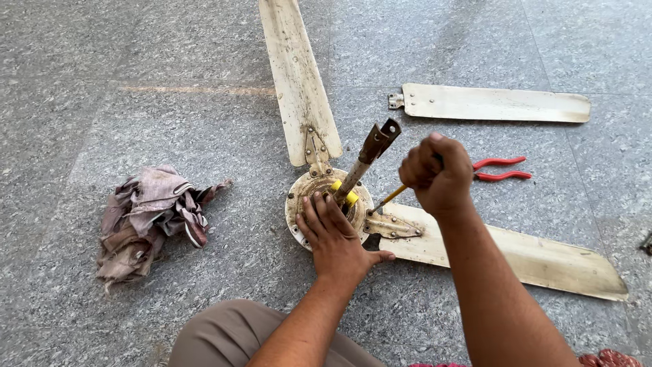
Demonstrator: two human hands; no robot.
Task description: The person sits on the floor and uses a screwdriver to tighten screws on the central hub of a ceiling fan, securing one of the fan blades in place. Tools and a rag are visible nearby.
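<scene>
Head view: grey speckled stone floor, fan blades, rag.

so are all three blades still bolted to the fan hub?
No. Two blades are attached to the hub, while the third blade lies loose on the floor apart from it.

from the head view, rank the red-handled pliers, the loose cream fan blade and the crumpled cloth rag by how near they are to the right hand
1. Red-handled pliers: just beside the right hand, on the floor.
2. Loose cream fan blade: farther up, lying apart from the fan.
3. Crumpled cloth rag: far across, beyond the left hand.
</scene>
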